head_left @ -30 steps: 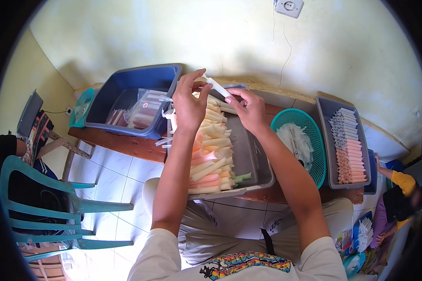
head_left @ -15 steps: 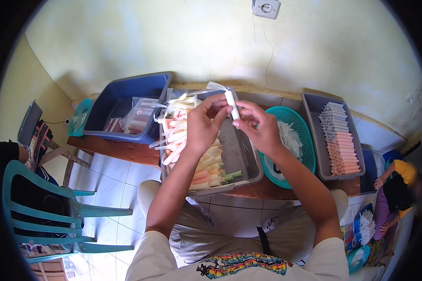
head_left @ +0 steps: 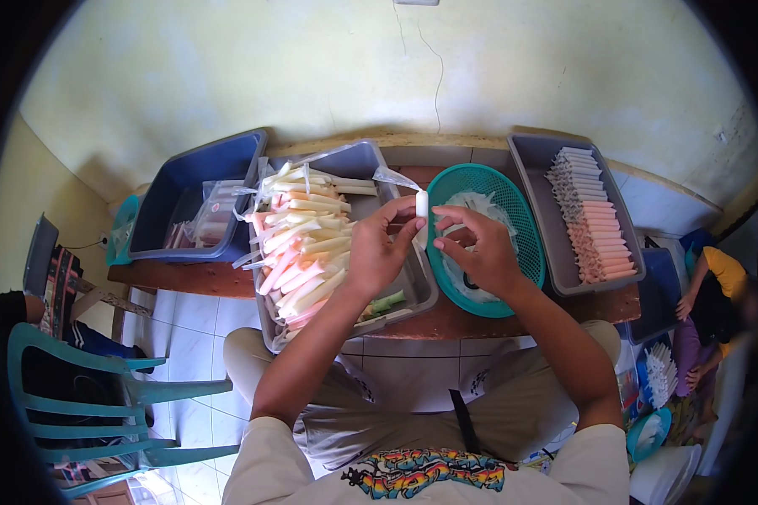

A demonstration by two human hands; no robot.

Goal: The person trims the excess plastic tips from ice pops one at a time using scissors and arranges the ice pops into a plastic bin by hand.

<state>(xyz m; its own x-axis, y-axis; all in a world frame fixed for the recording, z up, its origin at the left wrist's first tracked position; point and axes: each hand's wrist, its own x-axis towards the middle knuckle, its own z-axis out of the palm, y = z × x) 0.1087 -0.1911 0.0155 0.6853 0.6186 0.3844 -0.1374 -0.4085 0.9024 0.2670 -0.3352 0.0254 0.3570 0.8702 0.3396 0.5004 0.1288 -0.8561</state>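
While the left hand [head_left: 385,248] pinches a white plastic tube [head_left: 422,206], the half-curled right hand [head_left: 486,254] seems empty; right, neat pink-and-white tubes [head_left: 598,223] look done — left, loose pastel tubes [head_left: 303,246] remain.

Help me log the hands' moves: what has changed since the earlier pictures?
The stick moved right towards the basket and turned from slanted to upright. The right hand seems to have let go; the left hand still pinches it. Basket and tray stayed put.

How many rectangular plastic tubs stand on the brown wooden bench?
3: a blue plastic tub at the left, a grey plastic tub in the middle and another grey plastic tub at the right. None seems hidden.
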